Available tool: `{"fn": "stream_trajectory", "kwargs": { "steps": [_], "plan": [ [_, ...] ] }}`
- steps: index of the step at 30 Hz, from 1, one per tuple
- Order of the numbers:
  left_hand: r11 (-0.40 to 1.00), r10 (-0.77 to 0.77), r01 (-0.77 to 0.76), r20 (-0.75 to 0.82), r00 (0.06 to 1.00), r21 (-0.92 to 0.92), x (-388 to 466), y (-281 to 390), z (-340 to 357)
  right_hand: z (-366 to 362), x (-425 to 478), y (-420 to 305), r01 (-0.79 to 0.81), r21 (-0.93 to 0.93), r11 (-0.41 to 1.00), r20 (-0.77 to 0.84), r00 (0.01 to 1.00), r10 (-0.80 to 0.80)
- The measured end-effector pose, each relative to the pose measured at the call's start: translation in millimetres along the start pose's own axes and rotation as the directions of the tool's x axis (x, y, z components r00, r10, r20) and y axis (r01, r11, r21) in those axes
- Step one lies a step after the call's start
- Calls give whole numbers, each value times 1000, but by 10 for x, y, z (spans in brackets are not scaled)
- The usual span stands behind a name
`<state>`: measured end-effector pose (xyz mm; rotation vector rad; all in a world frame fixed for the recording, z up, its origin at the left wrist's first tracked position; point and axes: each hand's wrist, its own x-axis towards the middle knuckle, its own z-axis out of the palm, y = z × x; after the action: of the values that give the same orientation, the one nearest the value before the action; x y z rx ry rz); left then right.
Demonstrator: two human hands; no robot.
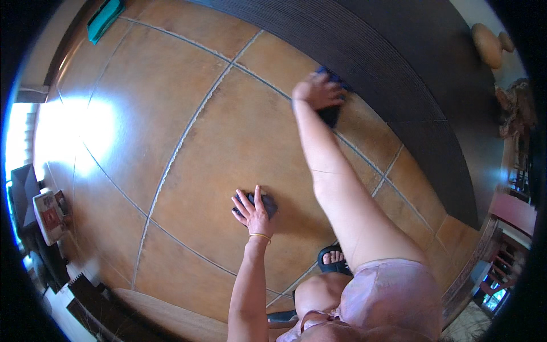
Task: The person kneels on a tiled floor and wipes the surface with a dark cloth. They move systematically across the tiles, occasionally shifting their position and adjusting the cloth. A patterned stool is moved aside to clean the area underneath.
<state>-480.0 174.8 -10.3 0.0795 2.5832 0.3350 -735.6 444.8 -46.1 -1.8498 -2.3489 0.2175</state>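
Observation:
My left hand [254, 210] lies with fingers spread on a dark crumpled cloth [270, 204] on the brown tiled floor [222, 141]. A thin yellow band circles that wrist. Farther ahead and to the right, my right hand [319, 91] is blurred over a dark blue cloth [331, 116]. Parts of this cloth show above and below the hand, close to the base of a dark ribbed wooden piece of furniture [367, 47]. My palm hides the middle of each cloth.
The dark furniture curves along the right side. A black sandal [334, 266] on my foot stands near my knee. A teal object [104, 20] lies at the far left. Window glare [77, 132] brightens the left tiles. Red furniture [499, 268] stands at the lower right.

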Motion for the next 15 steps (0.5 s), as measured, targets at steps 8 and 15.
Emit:
{"fn": "stream_trajectory", "kwargs": {
  "steps": [8,15],
  "plan": [
    [1000,-17,18,61,998,-14,21,41,-64,11,-910,-402,787,340,515,-4,549,-836],
    [1000,-3,2,31,1000,28,10,45,-17,-477,156,1596,929,331,167,-12,181,-983]
  ]
}}
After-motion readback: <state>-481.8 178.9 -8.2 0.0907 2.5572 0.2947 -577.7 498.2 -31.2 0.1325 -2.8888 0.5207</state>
